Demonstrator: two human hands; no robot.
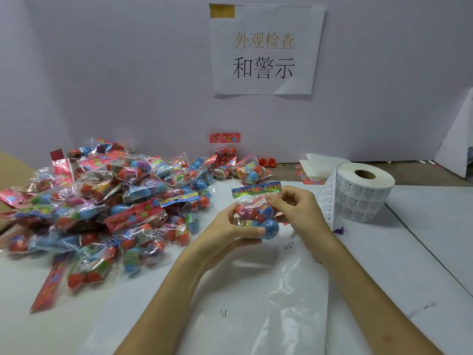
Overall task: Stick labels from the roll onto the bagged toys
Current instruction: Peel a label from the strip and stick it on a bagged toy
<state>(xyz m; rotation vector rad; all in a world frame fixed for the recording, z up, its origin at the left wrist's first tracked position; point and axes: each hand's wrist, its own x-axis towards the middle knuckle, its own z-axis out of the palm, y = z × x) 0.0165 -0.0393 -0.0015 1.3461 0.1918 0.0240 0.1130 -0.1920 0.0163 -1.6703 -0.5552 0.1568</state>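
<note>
Both hands are on 1 bagged toy (257, 216), held just above the worktop (422, 252) around mid-frame. The left hand (230, 228) cups it from the left and underneath, fingers curled round the clear bag and the thumb lying along the bottom by a blue egg. The right hand (294, 210) comes in from the other side, fingertips bent in and pinching the bag just under its blue header card (256, 190). Can't tell if there's a label on those fingertips, it's too small to see.

The label roll (364, 192) sits flat just right of the right hand, with its cardboard core facing up. A strip of labels (327, 201) hangs off its left side and runs down behind the right wrist. A tiny purple toy (340, 230) lies by the strip's lower end.

Over on the left is a big pile of bagged toys (102, 201) – red, blue and orange eggs in crinkly bags with red or blue header cards – spreading back to the wall. A clear plastic sheet (281, 290) lies on the worktop under the forearms. Behind the roll there's some folded white paper (317, 163), and a paper sign (263, 49) with Chinese print is taped to the wall.
</note>
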